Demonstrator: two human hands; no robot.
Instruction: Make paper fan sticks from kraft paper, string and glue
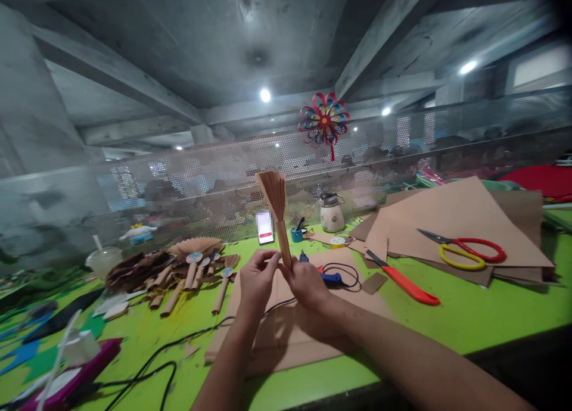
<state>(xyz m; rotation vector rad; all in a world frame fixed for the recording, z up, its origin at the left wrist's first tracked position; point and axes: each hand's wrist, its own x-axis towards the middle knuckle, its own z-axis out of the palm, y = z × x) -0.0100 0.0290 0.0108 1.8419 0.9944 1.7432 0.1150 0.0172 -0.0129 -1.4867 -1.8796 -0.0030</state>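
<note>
A brown pleated paper fan (273, 193) stands upright above the table, partly spread at its top, with a rolled paper handle (283, 241). My right hand (306, 283) is closed around the bottom of that handle. Close beside it, my left hand (258, 280) has thumb and fingers pinched together at the handle's lower left side; what is between the fingertips is too small to make out. Under both hands lie brown paper sheets (322, 346). A blue glue gun (330, 277) rests on the sheets just beyond my right hand.
Several finished paper fans (192, 262) are piled at left. An orange-handled knife (409, 286) and scissors (473, 253) lie right, near large paper sheets (447, 214). A phone (264, 227) and a jug (331, 213) stand behind. Black cable (179, 342) crosses the green table (201, 387) towards a power strip (84, 369).
</note>
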